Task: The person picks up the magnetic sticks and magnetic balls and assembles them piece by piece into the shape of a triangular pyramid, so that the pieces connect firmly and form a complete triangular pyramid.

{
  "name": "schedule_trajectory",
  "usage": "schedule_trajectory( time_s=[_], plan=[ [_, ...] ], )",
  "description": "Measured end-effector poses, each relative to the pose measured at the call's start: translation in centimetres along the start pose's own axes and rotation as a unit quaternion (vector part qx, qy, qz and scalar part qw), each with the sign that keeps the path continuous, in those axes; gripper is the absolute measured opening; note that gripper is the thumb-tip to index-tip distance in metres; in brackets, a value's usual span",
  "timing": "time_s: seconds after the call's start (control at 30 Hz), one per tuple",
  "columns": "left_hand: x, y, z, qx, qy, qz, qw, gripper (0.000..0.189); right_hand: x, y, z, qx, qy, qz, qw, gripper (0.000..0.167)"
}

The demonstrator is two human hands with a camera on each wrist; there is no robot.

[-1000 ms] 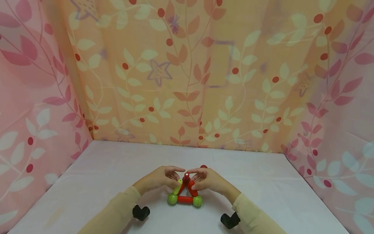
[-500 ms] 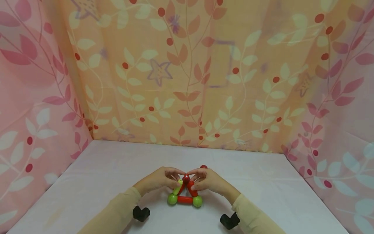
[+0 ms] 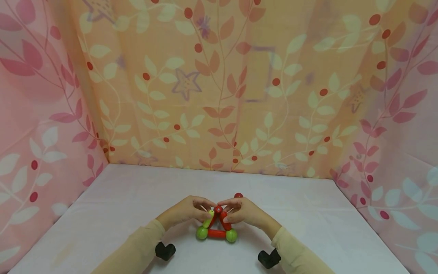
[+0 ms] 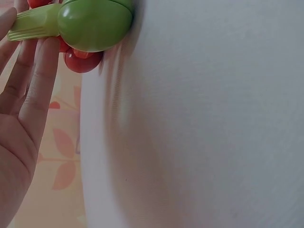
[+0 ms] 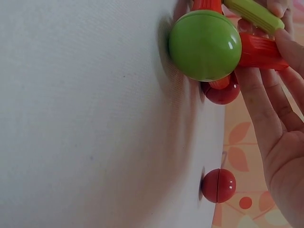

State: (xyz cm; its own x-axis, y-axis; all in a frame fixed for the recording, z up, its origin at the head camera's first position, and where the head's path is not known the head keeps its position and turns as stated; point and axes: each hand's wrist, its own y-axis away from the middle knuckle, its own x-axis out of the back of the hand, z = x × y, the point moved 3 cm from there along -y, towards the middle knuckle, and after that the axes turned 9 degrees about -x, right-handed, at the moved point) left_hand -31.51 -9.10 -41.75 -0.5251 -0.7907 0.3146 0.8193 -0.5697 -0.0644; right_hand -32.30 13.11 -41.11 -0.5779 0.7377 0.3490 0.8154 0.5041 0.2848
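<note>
A triangle of magnetic balls and rods stands on the table. Its front has a left green ball [image 3: 202, 232] and a right green ball [image 3: 231, 235], joined by a red rod [image 3: 217, 233]. My left hand [image 3: 189, 208] pinches a yellow-green rod [image 4: 35, 22] that rises from the left ball. My right hand [image 3: 249, 210] pinches a red rod [image 5: 260, 51] rising from the right ball. Between the fingertips, a third upright red rod [image 3: 218, 209] at the back leans toward me, end on. Its base, a red ball [image 5: 222, 92], is partly hidden.
A loose red ball [image 3: 238, 195] lies behind my right hand. Black strapped pieces [image 3: 165, 250] hang under both wrists. The white tabletop [image 3: 137, 186] is bounded by patterned cloth walls [image 3: 212, 114] at the back and sides.
The back red rod's top has come lower and tipped toward me. Index fingers of both hands have drawn slightly down with it; both pinched rods hold their places.
</note>
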Motion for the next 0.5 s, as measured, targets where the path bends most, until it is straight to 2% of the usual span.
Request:
schedule_trajectory(
  time_s=[0.2,0.5],
  plan=[
    [-0.09,-0.03,0.0,-0.009,0.007,0.001,0.9999,0.039,-0.04,-0.02,-0.07,-0.003,0.008,0.005,1.0,0.042],
    [-0.32,-0.02,-0.16,0.012,-0.005,0.02,0.9997,0.037,-0.05,0.11,0.06,0.007,0.012,0.0,0.9999,0.043]
  ],
)
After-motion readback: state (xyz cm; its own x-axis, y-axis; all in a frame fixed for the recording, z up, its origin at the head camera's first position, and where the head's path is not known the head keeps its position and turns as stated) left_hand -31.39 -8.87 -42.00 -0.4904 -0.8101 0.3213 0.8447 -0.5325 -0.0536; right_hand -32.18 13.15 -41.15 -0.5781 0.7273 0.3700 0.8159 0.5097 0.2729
